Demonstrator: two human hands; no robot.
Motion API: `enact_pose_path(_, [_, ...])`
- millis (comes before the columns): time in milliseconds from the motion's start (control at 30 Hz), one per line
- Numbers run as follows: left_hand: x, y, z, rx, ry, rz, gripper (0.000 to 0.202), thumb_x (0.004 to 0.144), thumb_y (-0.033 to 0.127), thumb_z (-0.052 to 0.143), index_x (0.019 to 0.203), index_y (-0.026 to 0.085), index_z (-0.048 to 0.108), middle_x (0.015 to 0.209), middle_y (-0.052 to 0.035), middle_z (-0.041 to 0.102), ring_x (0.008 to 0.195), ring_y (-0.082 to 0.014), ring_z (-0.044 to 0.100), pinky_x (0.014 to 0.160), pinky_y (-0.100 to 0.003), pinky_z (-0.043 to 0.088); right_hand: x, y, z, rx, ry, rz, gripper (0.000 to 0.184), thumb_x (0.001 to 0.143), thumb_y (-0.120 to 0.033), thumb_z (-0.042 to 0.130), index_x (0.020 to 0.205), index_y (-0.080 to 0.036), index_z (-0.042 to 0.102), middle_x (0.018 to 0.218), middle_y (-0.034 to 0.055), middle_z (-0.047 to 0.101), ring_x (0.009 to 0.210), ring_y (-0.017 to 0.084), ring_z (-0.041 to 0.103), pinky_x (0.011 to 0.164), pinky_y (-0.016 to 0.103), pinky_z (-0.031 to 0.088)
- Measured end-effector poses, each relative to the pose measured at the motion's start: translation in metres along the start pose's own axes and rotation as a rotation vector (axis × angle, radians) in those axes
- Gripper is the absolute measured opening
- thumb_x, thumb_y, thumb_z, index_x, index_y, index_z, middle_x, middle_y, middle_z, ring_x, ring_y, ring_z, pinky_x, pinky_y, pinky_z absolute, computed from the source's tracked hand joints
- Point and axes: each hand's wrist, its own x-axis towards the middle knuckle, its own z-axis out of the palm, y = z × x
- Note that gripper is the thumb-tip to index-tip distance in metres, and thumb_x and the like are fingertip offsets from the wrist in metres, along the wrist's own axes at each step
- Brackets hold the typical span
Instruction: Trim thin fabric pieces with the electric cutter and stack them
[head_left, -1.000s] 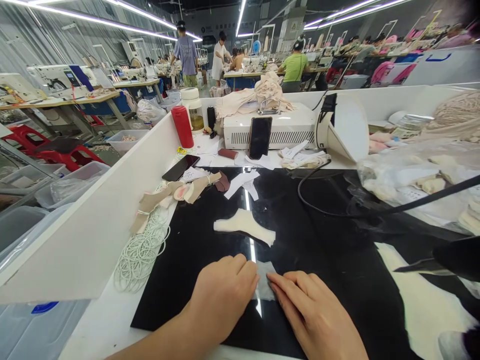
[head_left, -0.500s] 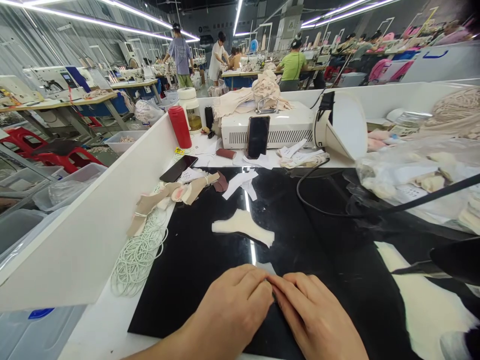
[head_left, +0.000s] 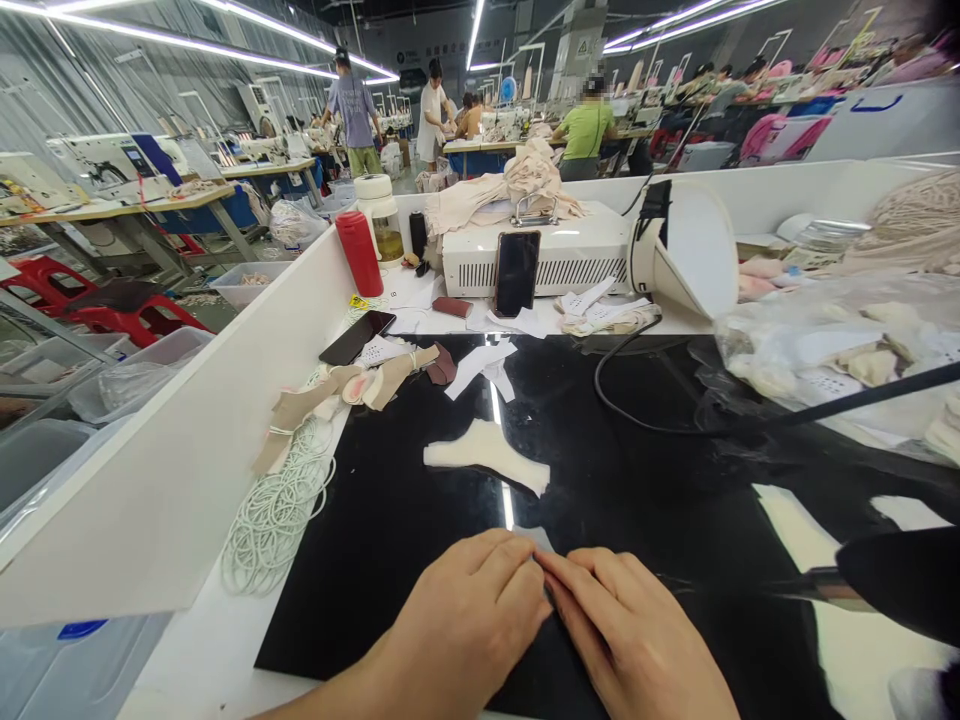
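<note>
My left hand (head_left: 469,620) and my right hand (head_left: 630,630) lie side by side on the glossy black work surface (head_left: 645,470), fingertips meeting over a small thin translucent piece (head_left: 541,545). Both sets of fingers are pressed together on it, and most of the piece is hidden beneath them. A cream fabric cut piece (head_left: 487,455) lies flat just beyond my hands.
A pile of white elastic loops (head_left: 277,505) sits at the left beside a white divider wall (head_left: 187,440). Tan fabric pieces (head_left: 345,390), two phones (head_left: 516,272), a red bottle (head_left: 360,252) and a white machine (head_left: 570,255) stand further back. A dark tool (head_left: 892,585) juts in at right. People work at distant tables.
My hands have closed together over the translucent piece, covering most of it. The dark tool at the right has shifted lower and leftward.
</note>
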Motion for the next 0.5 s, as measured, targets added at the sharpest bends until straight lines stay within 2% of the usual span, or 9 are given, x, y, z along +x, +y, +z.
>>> enact_pose_path(133, [-0.0022,-0.0010,0.0021,0.017,-0.017,-0.020,0.023,0.109,0.021,0.045,0.117,0.009,0.064,0.121,-0.0091,0.073,0.113,-0.0208,0.070,0.099,-0.035,0.061,0.0041,-0.0039,-0.0002,-0.006,0.087,0.019,0.033,0.110,-0.023,0.036,0.118,-0.020,0.067,0.088,0.0059,0.069,0.069,0.018,0.063,0.063,0.033,0.051])
enact_pose_path(333, [-0.0028,-0.0027,0.0042,0.054,-0.044,-0.019,0.026,0.110,0.023,0.043,0.123,0.010,0.062,0.127,-0.0082,0.072,0.114,-0.0205,0.070,0.096,-0.035,0.062,0.0002,0.0006,0.0018,-0.007,0.024,-0.003,0.028,0.107,-0.024,0.045,0.125,-0.020,0.066,0.094,0.0061,0.070,0.074,0.018,0.066,0.066,0.033,0.055])
enact_pose_path(500, [-0.0033,-0.0027,0.0061,0.092,-0.043,0.002,0.028,0.111,0.023,0.041,0.122,0.010,0.063,0.123,-0.0072,0.073,0.114,-0.0183,0.070,0.097,-0.034,0.061,0.0004,-0.0006,-0.0041,0.040,0.053,0.023,0.029,0.108,-0.025,0.042,0.118,-0.020,0.069,0.091,0.0048,0.071,0.073,0.017,0.067,0.066,0.032,0.057])
